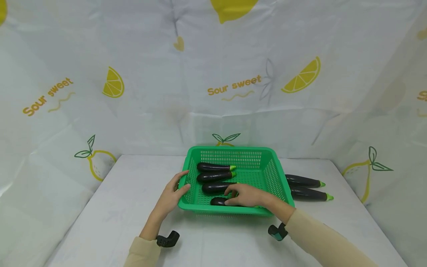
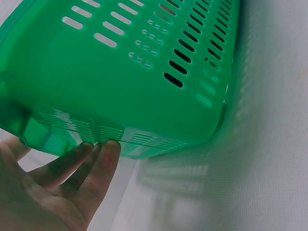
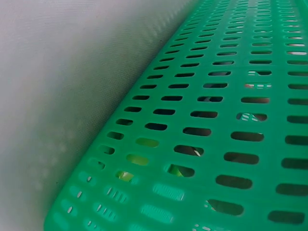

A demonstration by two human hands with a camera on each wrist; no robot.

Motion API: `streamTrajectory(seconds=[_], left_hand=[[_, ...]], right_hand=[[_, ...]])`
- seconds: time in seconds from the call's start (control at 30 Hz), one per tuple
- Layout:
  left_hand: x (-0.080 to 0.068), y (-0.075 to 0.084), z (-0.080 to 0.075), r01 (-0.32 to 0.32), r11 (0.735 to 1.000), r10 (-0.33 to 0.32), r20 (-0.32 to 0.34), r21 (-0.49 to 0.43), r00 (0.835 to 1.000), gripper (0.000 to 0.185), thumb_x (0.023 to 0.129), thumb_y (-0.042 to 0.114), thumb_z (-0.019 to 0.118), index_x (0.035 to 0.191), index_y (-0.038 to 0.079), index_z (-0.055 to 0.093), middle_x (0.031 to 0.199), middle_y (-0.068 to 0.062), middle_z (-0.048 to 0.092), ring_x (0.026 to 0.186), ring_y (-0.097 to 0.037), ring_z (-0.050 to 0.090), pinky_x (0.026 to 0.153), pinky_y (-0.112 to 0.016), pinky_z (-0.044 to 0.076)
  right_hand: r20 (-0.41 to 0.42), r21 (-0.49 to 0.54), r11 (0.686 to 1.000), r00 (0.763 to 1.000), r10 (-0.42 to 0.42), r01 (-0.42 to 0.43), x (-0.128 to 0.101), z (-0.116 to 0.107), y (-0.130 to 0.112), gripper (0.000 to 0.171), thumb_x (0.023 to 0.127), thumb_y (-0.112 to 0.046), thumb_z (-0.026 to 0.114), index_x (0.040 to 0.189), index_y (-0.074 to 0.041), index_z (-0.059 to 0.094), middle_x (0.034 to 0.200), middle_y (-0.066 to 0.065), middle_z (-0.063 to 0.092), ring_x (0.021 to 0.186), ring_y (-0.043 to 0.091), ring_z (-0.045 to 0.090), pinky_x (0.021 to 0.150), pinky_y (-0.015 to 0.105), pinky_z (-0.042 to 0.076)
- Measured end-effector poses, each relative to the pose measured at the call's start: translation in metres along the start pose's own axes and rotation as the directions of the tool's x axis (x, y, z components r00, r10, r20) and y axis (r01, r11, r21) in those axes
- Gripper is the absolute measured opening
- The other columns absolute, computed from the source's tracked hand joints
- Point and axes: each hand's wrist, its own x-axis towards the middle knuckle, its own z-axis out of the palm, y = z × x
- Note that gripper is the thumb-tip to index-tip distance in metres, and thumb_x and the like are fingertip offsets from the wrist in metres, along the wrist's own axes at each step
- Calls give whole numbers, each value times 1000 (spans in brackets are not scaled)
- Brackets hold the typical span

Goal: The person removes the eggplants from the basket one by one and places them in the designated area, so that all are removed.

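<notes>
Hands meet at a green slotted basket (image 1: 267, 174) on the white tabletop (image 1: 116, 207). The left hand (image 1: 171, 194) rests against the basket's left wall with its fingers (image 2: 103, 161) nearly straight and relaxed; the left wrist view shows the fingertips touching the underside of the rim, pressing rather than gripping. The right hand (image 1: 245, 195) reaches over the near rim into the basket and lies on top of the nearest eggplant (image 1: 218, 201), fingers bent over it; whether they actually close round it cannot be told from the head view, and the right wrist view shows only the basket's slotted wall (image 3: 216, 125) and the tabletop beside it.

Just beyond the right hand, a third eggplant (image 1: 217, 187) lies in the basket, touching or almost touching the fingertips. Farther from the hands lie two more eggplants (image 1: 215, 171), side by side, green stems pointing to the right. Outside the basket, to the right of the right hand, two loose eggplants (image 1: 305, 187) lie on the tabletop, one just behind the other, stems also to the right.

Behind everything hangs a white backdrop (image 1: 213, 74) printed with lemons and the words "Sour sweet".
</notes>
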Motion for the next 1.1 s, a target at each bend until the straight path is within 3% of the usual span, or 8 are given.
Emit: streamTrajectory(seconds=[0.53,0.8,1.1], left_hand=[[0,-1,0,-8,1000,8,-11,17,1000,54,104,21,61,154,15,44,158,-19,38,144,-42,38,111,-63,34],[-1,3,-1,-3,1000,3,-1,5,1000,54,104,22,61,154,15,43,158,-20,38,143,-42,40,111,-62,35],[-2,4,-1,-2,1000,2,2,22,1000,55,103,19,61,154,11,42,158,-23,37,142,-44,39,110,-62,37]], right_hand=[[19,-26,998,998,-65,65,4,1,0,20,97,-21,71,112,-8,71,94,3,68,83,17,61,73,39,51],[-17,4,998,998,-63,63,1,-1,0,25,97,-22,70,116,-4,70,88,4,66,75,16,57,68,37,48],[-83,20,998,995,-59,61,-5,-6,-1,26,99,-21,68,118,-3,68,93,4,63,78,17,55,67,35,48]])
